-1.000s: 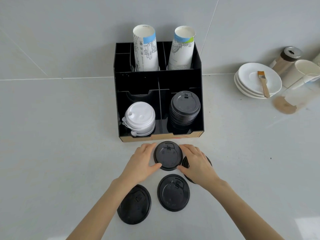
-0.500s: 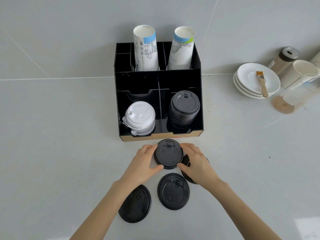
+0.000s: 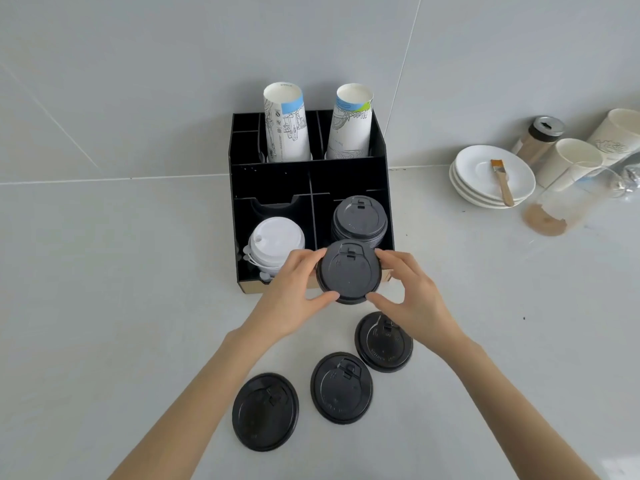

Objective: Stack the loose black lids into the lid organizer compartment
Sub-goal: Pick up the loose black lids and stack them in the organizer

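A black lid hangs in the air at the front edge of the black organizer, held flat between both hands. My left hand grips its left rim and my right hand its right rim. Behind it, the organizer's front right compartment holds a stack of black lids. The front left compartment holds white lids. Three loose black lids lie on the counter near me: one at the left, one in the middle, one at the right.
Two paper cup stacks stand in the organizer's back slots. At the right sit stacked white saucers with a small brush, a shaker jar, paper cups and a tipped clear cup.
Both hands have lifted the black lid off the counter and carried it up and forward to the organizer's front edge. The loose lid that my right hand covered now shows fully.
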A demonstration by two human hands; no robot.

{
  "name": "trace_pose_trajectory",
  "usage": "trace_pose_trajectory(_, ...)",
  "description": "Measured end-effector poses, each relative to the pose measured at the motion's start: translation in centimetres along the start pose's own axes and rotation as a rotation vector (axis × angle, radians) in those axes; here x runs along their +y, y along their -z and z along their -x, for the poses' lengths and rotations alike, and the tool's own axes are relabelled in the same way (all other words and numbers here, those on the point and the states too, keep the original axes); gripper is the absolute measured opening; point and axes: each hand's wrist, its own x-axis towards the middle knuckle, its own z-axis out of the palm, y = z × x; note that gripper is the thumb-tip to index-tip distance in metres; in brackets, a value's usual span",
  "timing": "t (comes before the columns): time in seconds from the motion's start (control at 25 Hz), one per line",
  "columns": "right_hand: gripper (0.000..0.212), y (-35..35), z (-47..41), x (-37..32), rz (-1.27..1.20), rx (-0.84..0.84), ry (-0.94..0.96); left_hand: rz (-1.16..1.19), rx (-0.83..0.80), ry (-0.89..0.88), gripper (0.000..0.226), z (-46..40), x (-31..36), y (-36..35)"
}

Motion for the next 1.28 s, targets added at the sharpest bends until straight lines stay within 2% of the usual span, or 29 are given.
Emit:
trace_pose_trajectory(0.24,0.057,1.5,-3.0,-0.1,0.022,0.067,0.026,-0.027,0.068,-0.012,0.066,-3.5,1.7,1.1)
trace_pose_trajectory(0.76,0.06,2.0,-8.0,2.0,0.119,0.005,-0.037,-0.086,0.041,0.047,0.064,-9.1,0.8,0.0)
trace_pose_trajectory(1.08,0.061,1.6,-8.5,2.5,0.207,0.0,-0.007,-0.092,0.022,0.055,0.064,-9.8,0.3,-0.4)
trace_pose_trajectory(1.28,0.053,1.7,-8.5,2.4,0.25,-0.001,0.008,-0.135,0.001,0.044,0.064,-9.9,0.4,-0.4)
